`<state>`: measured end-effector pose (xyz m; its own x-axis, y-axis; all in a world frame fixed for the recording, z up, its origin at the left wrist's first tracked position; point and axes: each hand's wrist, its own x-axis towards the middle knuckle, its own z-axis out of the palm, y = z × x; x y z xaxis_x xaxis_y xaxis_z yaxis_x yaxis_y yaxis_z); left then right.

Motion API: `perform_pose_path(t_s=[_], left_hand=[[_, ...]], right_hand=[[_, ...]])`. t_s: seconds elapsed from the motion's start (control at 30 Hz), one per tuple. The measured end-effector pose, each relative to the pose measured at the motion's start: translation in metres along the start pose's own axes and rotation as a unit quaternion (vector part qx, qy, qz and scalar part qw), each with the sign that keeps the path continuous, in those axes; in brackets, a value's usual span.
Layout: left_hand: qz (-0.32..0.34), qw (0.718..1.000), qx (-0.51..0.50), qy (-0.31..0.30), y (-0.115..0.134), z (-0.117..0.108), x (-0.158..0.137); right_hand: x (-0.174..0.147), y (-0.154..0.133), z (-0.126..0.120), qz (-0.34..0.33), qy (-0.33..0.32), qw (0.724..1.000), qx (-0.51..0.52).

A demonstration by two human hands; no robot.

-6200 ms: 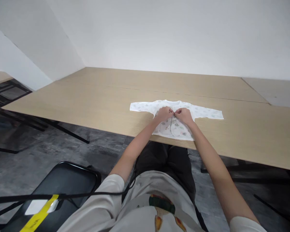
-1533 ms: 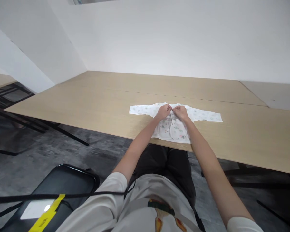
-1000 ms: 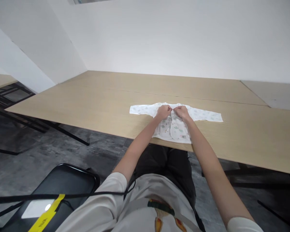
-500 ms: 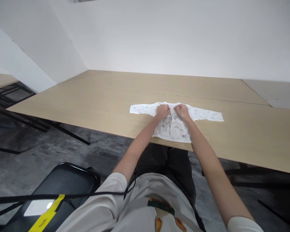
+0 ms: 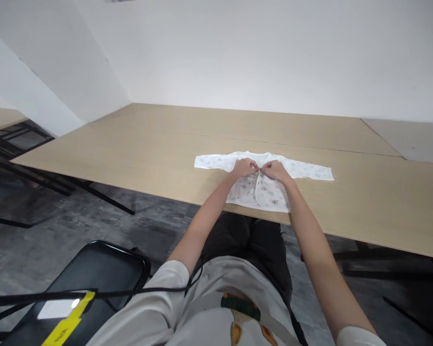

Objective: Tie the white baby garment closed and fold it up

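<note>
A small white baby shirt [image 5: 310, 170] with a pale print lies flat on the wooden table [image 5: 130, 149], sleeves spread left and right, its hem at the near edge. My left hand [image 5: 244, 167] and my right hand [image 5: 275, 170] meet at the middle of the shirt's front, just below the neckline. Both pinch the two front edges where they overlap. The fingertips are nearly touching each other.
A black folding chair [image 5: 94, 269] stands at my lower left, with a black strap and a yellow tag [image 5: 63, 324] across it. Dark table frames [image 5: 18, 144] sit at the far left. A grey tabletop [image 5: 414, 139] adjoins at the far right.
My hands moved up the shirt's front toward the neckline, spread slightly half a second ago, and have come together again a little lower. The shirt has stayed in place.
</note>
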<state>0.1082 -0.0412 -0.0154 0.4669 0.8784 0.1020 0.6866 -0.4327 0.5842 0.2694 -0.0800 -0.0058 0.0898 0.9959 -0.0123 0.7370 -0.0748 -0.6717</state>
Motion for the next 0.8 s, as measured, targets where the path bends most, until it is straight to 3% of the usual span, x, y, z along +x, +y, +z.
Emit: perform_pose_path(t_s=[0.27, 0.47, 0.63, 0.8], left_hand=[[0.027, 0.998, -0.047, -0.031, -0.006, 0.003, 0.005], [0.056, 0.993, -0.103, -0.034, -0.013, 0.006, 0.007], [0.042, 0.996, -0.073, -0.015, -0.008, 0.006, 0.006], [0.04, 0.997, -0.059, -0.023, -0.006, 0.005, 0.003]], right_hand=[[0.003, 0.006, -0.005, 0.032, -0.059, 0.996, 0.065], [0.002, 0.004, -0.006, 0.045, -0.06, 0.989, 0.124], [-0.001, 0.0, -0.006, 0.065, -0.088, 0.977, 0.182], [-0.001, 0.0, -0.007, 0.049, -0.091, 0.983, 0.152]])
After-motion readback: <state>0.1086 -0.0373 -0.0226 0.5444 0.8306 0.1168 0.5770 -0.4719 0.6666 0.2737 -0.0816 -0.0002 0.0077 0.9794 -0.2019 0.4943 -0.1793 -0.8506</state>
